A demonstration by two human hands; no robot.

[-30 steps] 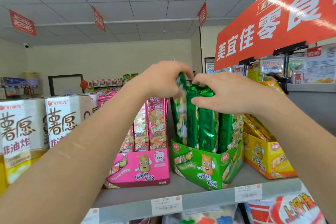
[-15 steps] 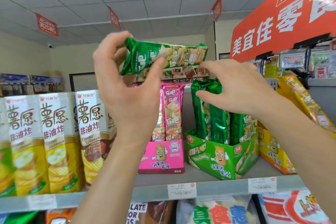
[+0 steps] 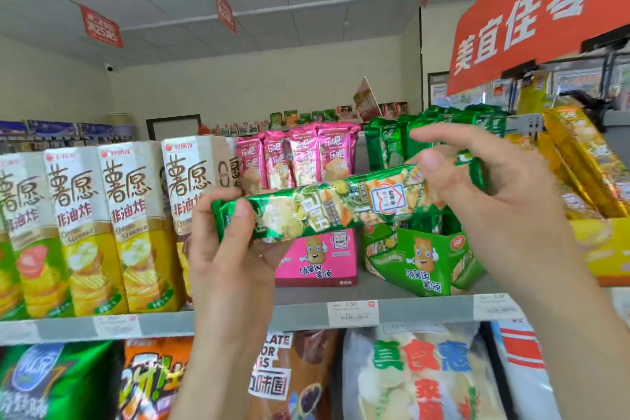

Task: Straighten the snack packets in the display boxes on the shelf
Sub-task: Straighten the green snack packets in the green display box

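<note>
Midway: green packet out of its box, tidying part done

One green packet [image 3: 341,206] is held crosswise in front of the shelf, clear of the green display box [image 3: 419,259] it appears to belong to. Its left end is gripped by the left hand [image 3: 231,249], with the thumb laid over the front and the fingers tucked behind. Its right end is pinched between thumb and fingers of the right hand [image 3: 477,187], the forefinger kept straight above it.

Progress, as judged:
- Pink packets [image 3: 300,160] are seen upright and even in the pink display box [image 3: 317,259], and little is thought to be needed there.
- Green packets [image 3: 392,143] in the box stand upright. The box itself is set askew on the shelf.
- Yellow packets [image 3: 579,160] are seen slanting in the yellow display box [image 3: 600,249] and are judged not yet straightened.
- The held packet is yet to be turned upright and slotted in.

Room:
- A narrow gap is noted between the pink and green boxes.
- The green box's near corner sits close to the shelf lip [image 3: 238,317], so a shove could push it over.
- On the right, a red sign [image 3: 545,10] and its clamps hang above the yellow box, and headroom there is judged tight.
- On the left, tall cartons [image 3: 136,215] are packed close together.
</note>
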